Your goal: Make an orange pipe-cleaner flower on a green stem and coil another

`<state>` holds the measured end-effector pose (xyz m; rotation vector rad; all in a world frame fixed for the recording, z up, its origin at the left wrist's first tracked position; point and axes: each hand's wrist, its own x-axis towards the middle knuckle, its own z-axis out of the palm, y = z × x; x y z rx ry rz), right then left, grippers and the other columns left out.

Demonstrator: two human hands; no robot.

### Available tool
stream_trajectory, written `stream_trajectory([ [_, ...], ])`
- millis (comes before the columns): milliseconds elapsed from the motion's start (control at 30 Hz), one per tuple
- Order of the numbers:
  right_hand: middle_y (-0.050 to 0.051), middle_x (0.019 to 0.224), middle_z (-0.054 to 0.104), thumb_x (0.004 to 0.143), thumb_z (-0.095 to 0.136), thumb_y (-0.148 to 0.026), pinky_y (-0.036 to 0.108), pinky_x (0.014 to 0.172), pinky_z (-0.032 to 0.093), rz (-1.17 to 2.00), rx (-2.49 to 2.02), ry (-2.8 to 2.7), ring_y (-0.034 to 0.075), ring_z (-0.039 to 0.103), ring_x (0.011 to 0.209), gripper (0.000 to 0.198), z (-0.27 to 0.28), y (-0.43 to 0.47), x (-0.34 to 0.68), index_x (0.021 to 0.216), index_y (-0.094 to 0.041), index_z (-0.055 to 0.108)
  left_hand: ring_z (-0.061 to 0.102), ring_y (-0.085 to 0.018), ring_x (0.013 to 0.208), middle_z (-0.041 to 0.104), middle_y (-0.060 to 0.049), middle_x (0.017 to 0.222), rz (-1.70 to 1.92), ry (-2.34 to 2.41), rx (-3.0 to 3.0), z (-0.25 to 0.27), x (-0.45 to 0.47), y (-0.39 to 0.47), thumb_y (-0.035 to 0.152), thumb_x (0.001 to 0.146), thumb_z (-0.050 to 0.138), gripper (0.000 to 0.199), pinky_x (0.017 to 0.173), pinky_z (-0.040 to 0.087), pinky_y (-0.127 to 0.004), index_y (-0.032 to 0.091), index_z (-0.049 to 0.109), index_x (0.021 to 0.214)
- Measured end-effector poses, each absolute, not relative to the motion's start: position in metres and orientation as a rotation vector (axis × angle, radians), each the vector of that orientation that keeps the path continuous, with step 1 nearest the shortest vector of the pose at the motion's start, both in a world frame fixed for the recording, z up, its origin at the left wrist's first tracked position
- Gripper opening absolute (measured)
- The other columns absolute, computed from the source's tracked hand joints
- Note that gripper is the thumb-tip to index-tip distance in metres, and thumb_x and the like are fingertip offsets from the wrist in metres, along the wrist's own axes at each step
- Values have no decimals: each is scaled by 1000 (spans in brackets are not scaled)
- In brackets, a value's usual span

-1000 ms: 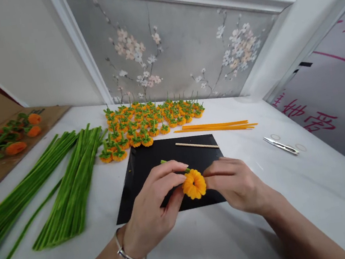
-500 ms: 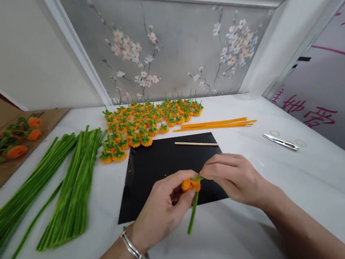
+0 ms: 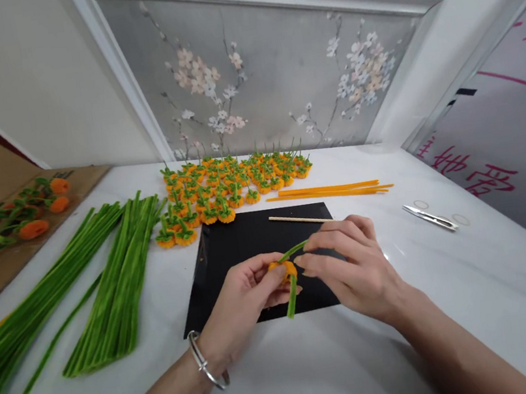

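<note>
My left hand [image 3: 245,292] is closed around a small orange flower head [image 3: 279,272] made of fuzzy pipe cleaner, pinched between thumb and fingers. A green pipe cleaner [image 3: 292,298] runs through the flower head. One end hangs down toward me and the other curves up to the right. The curled fingers of my right hand [image 3: 352,266] meet that upper end, partly hiding it. Both hands are above a black mat [image 3: 230,244], where a thin pale wooden stick [image 3: 298,218] lies behind my right fingers.
Several finished orange-and-green heads [image 3: 221,183] stand in rows at the back. Green pipe cleaner bundles [image 3: 119,291] lie at the left, beside a cardboard sheet [image 3: 77,178] with orange flowers [image 3: 33,229]. Orange pipe cleaners [image 3: 331,191] and silver thread snips [image 3: 429,218] lie on the right.
The flower head has tilted and shifted slightly left in my left hand. My right fingers have moved a little away from it, and more of the upper green end shows.
</note>
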<state>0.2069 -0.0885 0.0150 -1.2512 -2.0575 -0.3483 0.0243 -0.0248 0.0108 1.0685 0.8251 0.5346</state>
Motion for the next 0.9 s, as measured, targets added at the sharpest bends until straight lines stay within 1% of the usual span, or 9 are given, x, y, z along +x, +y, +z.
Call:
stream_trajectory([
  [100, 1, 84, 67, 91, 52, -13, 38, 77, 30, -326, -1247, -2134, 17, 57, 80, 19, 15, -89, 202, 100, -25, 64, 67, -13, 69, 69, -2, 75, 561, 850, 1093, 10, 25, -24, 36, 75, 71, 31, 62, 55, -21, 14, 66, 97],
  [200, 3, 81, 66, 93, 45, -12, 34, 69, 34, -198, -1200, -2184, 16, 56, 72, 20, 12, -89, 195, 94, -19, 64, 66, -13, 64, 69, -1, 73, 595, 851, 1174, 6, 25, -25, 36, 74, 72, 33, 59, 56, -22, 14, 66, 98],
  [300, 6, 83, 66, 91, 42, -7, 31, 68, 42, -66, -1195, -2148, 16, 58, 73, 22, 7, -89, 192, 89, -16, 62, 67, -14, 70, 70, -1, 79, 635, 816, 1217, 3, 25, -25, 34, 74, 72, 37, 70, 58, -28, 14, 65, 104],
  [433, 6, 84, 66, 94, 42, -10, 26, 64, 48, 108, -1236, -2061, 16, 60, 73, 17, 0, -88, 194, 95, -17, 58, 68, -18, 86, 71, -3, 93, 666, 751, 1263, -2, 22, -23, 28, 76, 70, 44, 86, 55, -35, 14, 60, 116],
  [500, 6, 81, 65, 95, 40, -11, 25, 62, 50, 172, -1233, -2064, 16, 60, 70, 18, -1, -88, 195, 95, -16, 57, 68, -19, 89, 70, -4, 95, 655, 742, 1368, -5, 21, -24, 25, 79, 65, 44, 86, 55, -35, 15, 57, 122],
  [600, 6, 81, 64, 94, 39, -11, 27, 64, 51, 225, -1216, -2127, 16, 61, 71, 19, -2, -87, 193, 94, -16, 58, 68, -19, 86, 70, -5, 97, 661, 822, 1679, -8, 19, -26, 23, 84, 56, 40, 79, 56, -32, 17, 57, 124],
  [733, 5, 81, 65, 93, 38, -11, 29, 67, 51, 176, -1132, -2129, 16, 62, 73, 22, -3, -85, 189, 93, -18, 59, 65, -18, 83, 68, -5, 98, 674, 791, 1996, -3, 18, -29, 14, 81, 52, 36, 75, 53, -28, 17, 62, 116],
  [833, 5, 88, 65, 92, 44, -11, 29, 69, 50, 69, -1135, -2013, 15, 61, 76, 23, -3, -83, 190, 90, -20, 64, 62, -16, 74, 67, -2, 84, 603, 677, 2002, 3, 17, -30, 11, 79, 51, 25, 68, 51, -24, 17, 67, 98],
  [900, 5, 95, 64, 89, 52, -13, 33, 75, 49, -14, -1183, -1943, 18, 60, 84, 19, -3, -82, 191, 85, -22, 68, 59, -15, 68, 64, -2, 76, 525, 632, 1918, 5, 17, -30, 12, 80, 51, 18, 63, 48, -23, 15, 67, 89],
])
